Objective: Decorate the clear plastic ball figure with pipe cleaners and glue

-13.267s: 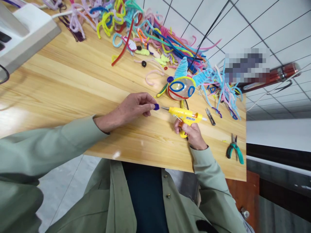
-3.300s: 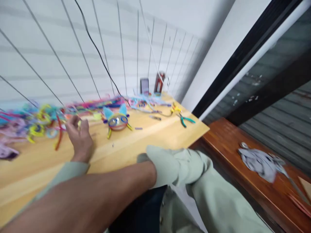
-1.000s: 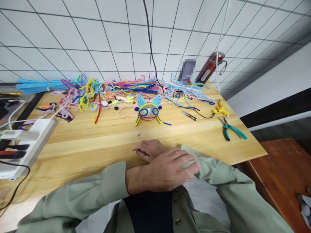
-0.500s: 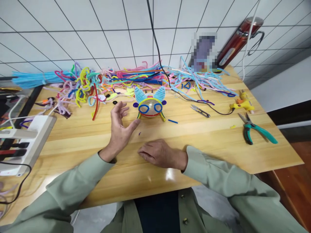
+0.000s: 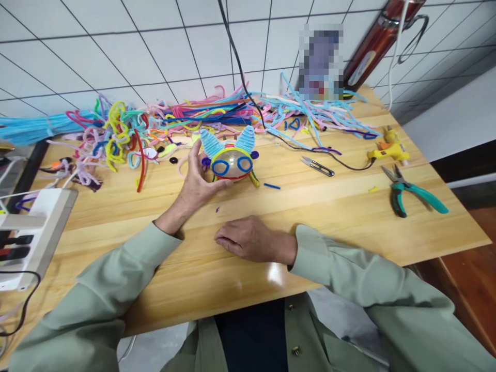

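A small pipe-cleaner animal figure (image 5: 231,161) stands on the wooden table, with a clear domed body, blue rings like goggles, light-blue ears, a red line below and yellow-green legs. My left hand (image 5: 197,178) is around its left side, thumb across the lower front and fingers behind, partly hidden by the figure. Curled closed, my right hand (image 5: 251,238) rests on the table in front of it, and nothing shows in its fingers. A short blue pipe-cleaner piece (image 5: 272,186) lies just right of the figure.
Along the wall lies a heap of coloured pipe cleaners (image 5: 182,116). Thread snips (image 5: 318,166), a yellow glue gun (image 5: 389,151) with its black cord, and teal-handled pliers (image 5: 416,194) lie right. A white power strip (image 5: 50,217) is at left; a red flask (image 5: 374,49) stands at the back right.
My left hand has moved from beside the figure to close around its left side. My right hand stays curled on the table. The whole view has shifted slightly.
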{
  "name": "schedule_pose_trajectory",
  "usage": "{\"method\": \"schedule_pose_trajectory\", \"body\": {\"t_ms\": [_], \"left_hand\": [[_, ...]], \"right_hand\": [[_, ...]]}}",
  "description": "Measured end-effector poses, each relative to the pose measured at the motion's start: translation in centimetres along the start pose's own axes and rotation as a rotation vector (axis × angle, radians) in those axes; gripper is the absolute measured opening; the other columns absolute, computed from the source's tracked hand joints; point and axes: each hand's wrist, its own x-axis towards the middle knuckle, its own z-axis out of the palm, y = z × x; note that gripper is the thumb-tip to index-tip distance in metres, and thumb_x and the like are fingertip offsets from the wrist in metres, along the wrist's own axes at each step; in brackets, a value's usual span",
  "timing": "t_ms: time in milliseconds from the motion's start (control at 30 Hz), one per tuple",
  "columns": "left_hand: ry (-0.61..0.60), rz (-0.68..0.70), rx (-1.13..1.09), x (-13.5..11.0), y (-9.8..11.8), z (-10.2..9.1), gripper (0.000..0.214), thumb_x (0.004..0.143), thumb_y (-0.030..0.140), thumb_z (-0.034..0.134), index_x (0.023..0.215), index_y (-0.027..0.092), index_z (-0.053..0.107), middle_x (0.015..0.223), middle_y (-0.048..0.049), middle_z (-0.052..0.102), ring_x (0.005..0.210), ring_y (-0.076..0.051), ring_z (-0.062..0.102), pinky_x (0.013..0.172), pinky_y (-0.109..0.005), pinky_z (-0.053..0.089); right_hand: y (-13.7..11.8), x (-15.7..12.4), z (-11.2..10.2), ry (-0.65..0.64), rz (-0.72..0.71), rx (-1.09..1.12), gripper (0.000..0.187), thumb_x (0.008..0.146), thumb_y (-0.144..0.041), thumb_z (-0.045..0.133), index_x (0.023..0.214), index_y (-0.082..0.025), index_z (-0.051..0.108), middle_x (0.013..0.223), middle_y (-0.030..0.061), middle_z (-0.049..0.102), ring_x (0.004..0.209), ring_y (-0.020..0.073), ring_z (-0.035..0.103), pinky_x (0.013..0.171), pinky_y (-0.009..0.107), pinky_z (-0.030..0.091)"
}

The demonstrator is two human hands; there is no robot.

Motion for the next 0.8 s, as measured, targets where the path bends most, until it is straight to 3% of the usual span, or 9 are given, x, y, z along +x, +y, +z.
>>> {"method": "schedule_pose_trajectory", "body": {"t_ms": [167, 467, 800], "left_hand": [[-0.052, -0.011, 0.014, 0.2, 0.3, 0.1, 0.129, 0.073, 0.08, 0.094, 0.172, 0.036, 0.024, 0.171, -0.0163, 0.048, 0.161, -0.041, 0.051, 0.134, -0.062, 0.045], [0.027, -0.026, 0.021, 0.3, 1.5, 1.1, 0.103, 0.071, 0.081, 0.093, 0.145, 0.027, 0.046, 0.145, -0.016, 0.067, 0.14, -0.036, 0.069, 0.12, -0.059, 0.059], [0.081, -0.127, 0.085, 0.0, 2.3, 1.1, 0.094, 0.068, 0.075, 0.099, 0.131, 0.025, 0.049, 0.127, -0.0101, 0.072, 0.122, -0.034, 0.076, 0.108, -0.055, 0.066]], "right_hand": [[-0.1, 0.1, -0.1, -0.044, 0.021, -0.01, 0.028, 0.118, -0.028, 0.051, 0.103, -0.019, 0.073, 0.091, 0.0024, 0.081, 0.082, 0.0144, 0.072, 0.066, 0.028, 0.042], [-0.1, 0.2, -0.2, -0.058, 0.029, -0.015, 0.03, 0.118, -0.028, 0.05, 0.101, -0.019, 0.073, 0.09, 0.0029, 0.081, 0.081, 0.0157, 0.071, 0.066, 0.03, 0.041], [-0.1, 0.1, 0.0, -0.036, 0.012, -0.023, 0.031, 0.118, -0.027, 0.049, 0.101, -0.018, 0.074, 0.09, 0.0032, 0.081, 0.081, 0.015, 0.072, 0.068, 0.028, 0.043]]}}
